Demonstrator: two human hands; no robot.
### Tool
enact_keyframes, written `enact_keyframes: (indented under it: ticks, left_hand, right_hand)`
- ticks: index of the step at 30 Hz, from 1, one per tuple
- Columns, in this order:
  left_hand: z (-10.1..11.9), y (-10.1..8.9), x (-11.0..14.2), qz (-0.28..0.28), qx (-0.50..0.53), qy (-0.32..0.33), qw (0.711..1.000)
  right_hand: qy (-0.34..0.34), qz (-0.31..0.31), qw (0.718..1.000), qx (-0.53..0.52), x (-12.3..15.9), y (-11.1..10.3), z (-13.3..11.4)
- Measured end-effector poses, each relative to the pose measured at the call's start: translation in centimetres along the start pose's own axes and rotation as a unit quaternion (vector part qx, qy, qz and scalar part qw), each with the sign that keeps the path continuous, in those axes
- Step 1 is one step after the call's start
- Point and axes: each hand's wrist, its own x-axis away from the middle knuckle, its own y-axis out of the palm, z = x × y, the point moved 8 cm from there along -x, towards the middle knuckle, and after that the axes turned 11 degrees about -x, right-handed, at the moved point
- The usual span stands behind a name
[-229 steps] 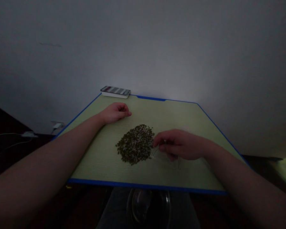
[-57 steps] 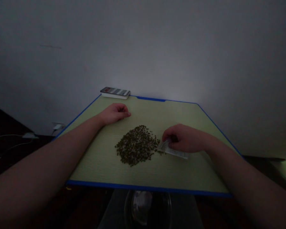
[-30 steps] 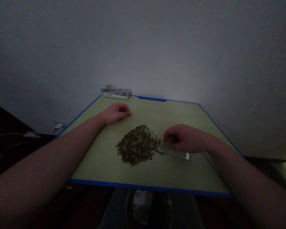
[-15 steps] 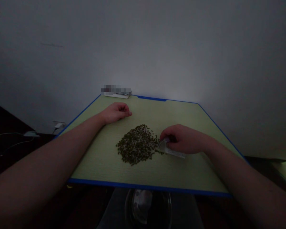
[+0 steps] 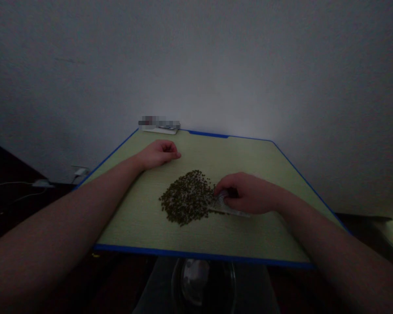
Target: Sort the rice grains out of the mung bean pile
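Hundreds of small green beans (image 5: 187, 197) in one loose heap

They lie mid-way across a green tabletop (image 5: 258, 235) with a blue edge. The right hand (image 5: 249, 192) is closed, pinching a crumpled plastic packet (image 5: 227, 207) against the heap's edge. The left hand (image 5: 159, 154) rests loosely curled nearby, holding nothing visible. A careless drag of the right hand could scatter beans, and a hard sweep could send them over the near edge.
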Motion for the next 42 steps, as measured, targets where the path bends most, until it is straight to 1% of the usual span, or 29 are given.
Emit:
enact_keyframes:
  ticks: [4,8,12,20,26,36,42]
  left_hand:
    - [0.10,0.07,0.03,-0.004,0.001,0.005,1.000]
    - [0.14,0.10,0.05,-0.004,0.004,0.009,1.000]
    - [0.10,-0.01,0.06,0.003,-0.001,0.006,1.000]
    - [0.07,-0.01,0.08,-0.002,-0.004,0.004,1.000]
    - [0.01,0.12,0.00,-0.005,-0.002,0.008,1.000]
    - [0.17,0.07,0.21,-0.002,-0.003,0.001,1.000]
    - [0.21,0.04,0.10,-0.003,-0.004,0.009,1.000]
  right_hand:
    - [-0.004,-0.009,1.000,-0.006,0.05,0.13,0.04]
    - [0.005,0.003,1.000,-0.013,-0.03,-0.01,0.02]
    - [-0.007,0.010,1.000,-0.011,-0.12,-0.01,-0.45]
    - [-0.016,-0.006,1.000,-0.012,0.11,0.26,-0.07]
    - [-0.023,-0.024,0.999,-0.027,0.19,0.58,-0.51]
    - [-0.004,-0.012,1.000,-0.020,0.13,0.43,0.06]
    - [-0.013,-0.003,1.000,-0.011,0.01,0.32,-0.28]
